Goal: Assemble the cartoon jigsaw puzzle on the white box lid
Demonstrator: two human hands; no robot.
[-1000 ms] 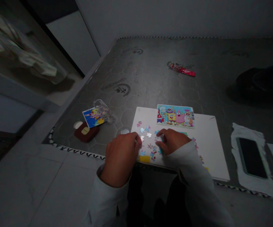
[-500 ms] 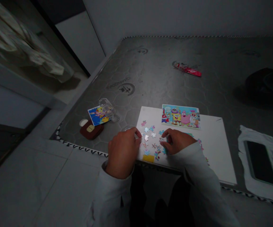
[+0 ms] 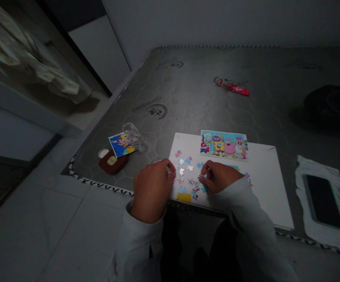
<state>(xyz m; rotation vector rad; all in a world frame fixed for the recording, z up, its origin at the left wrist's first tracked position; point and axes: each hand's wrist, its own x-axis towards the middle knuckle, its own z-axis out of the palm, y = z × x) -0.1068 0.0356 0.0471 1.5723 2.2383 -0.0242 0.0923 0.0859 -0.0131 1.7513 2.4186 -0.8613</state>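
Note:
Small jigsaw puzzle pieces (image 3: 190,168) lie scattered on the left part of a white board (image 3: 266,184). My right hand (image 3: 218,177) is closed over them, thumb and forefinger pinching a small puzzle piece (image 3: 200,177). At the board's left edge rests my left hand (image 3: 153,188), its fingers curled and the thumb close to the forefinger. Whatever may be between those fingertips is too small to make out. Behind my right hand, a picture card (image 3: 224,145) with cartoon figures lies on the board's far edge. More coloured pieces show partly beyond my right wrist.
A yellow strip (image 3: 184,197) lies at the board's near edge. To the left are a clear plastic bottle (image 3: 136,138), a blue picture card (image 3: 119,145) and a brown case (image 3: 113,162). A phone (image 3: 324,201) on white wrapping is right, a red wrapper (image 3: 234,87) farther back.
My right fingertips have shifted slightly toward me and tilted the pinched piece. My left hand stays almost where it was. The whole view has moved very slightly.

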